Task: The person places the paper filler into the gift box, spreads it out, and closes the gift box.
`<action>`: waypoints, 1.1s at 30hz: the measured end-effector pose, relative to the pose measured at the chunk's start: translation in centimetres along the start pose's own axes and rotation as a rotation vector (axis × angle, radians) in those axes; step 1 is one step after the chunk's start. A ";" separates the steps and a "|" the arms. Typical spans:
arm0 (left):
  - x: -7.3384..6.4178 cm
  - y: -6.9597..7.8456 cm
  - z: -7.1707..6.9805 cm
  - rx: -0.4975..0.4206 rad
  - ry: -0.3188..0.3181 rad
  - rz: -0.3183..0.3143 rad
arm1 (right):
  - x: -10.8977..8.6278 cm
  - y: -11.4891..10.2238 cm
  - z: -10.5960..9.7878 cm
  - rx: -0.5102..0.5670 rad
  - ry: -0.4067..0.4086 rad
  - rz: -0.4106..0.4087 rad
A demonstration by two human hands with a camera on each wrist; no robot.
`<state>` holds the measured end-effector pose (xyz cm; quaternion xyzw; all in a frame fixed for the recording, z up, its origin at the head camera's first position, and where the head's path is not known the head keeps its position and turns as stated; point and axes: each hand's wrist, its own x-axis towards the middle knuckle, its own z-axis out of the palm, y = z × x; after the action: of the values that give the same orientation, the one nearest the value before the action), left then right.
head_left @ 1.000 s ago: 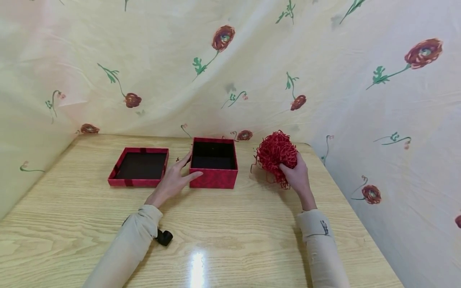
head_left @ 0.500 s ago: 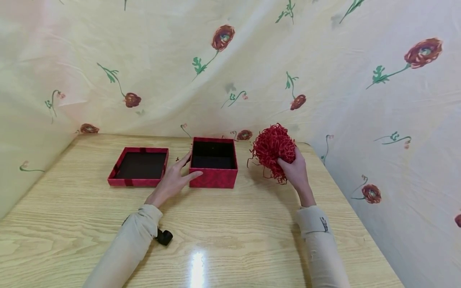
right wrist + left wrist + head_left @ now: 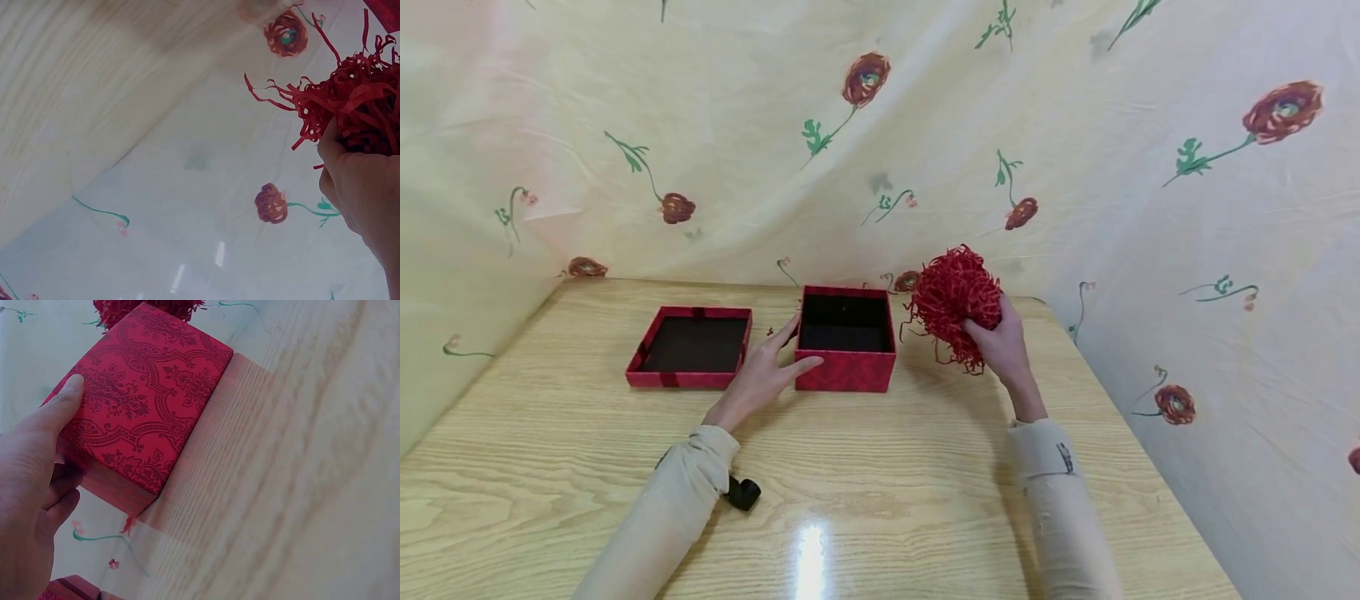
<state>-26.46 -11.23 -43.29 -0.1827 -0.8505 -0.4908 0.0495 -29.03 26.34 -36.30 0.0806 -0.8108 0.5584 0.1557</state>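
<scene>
A red patterned gift box (image 3: 845, 372) with a black inside stands without its lid on the table. My left hand (image 3: 758, 375) holds its near left corner. In the left wrist view the thumb (image 3: 67, 400) lies on the front face and the fingers are against the left side, partly hidden. My right hand (image 3: 1002, 343) grips a big tangled bunch of red shredded paper (image 3: 955, 296), raised above the table to the right of the box. Loose strands of the shredded paper (image 3: 350, 103) stick out past the fingers in the right wrist view.
The red lid (image 3: 696, 346) lies with its black inside up, left of the box. A black object (image 3: 744, 494) shows by the left sleeve. Flowered cloth (image 3: 737, 167) hangs behind and right of the wooden table (image 3: 880, 483).
My right hand has lifted the shredded paper and carried it left, closer to the box. The left hand, the box and the lid have stayed in place.
</scene>
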 end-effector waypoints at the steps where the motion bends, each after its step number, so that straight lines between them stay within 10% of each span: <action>1: 0.0 0.0 0.0 0.000 0.000 0.001 | 0.0 -0.2 0.2 -0.002 -0.005 -0.005; 11: -0.1 -0.1 0.1 -0.025 0.000 0.004 | 0.6 -1.8 2.3 0.034 -0.067 -0.084; 18: 0.0 -0.2 0.1 -0.023 0.001 0.002 | -0.6 -6.6 3.4 0.027 -0.118 -0.095; 33: 0.3 -0.4 0.2 -0.030 0.004 0.003 | 1.1 -4.6 6.6 -0.004 -0.204 -0.110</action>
<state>-26.82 -11.21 -43.64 -0.1837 -0.8428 -0.5036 0.0490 -29.76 18.51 -34.00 0.1808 -0.8179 0.5363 0.1030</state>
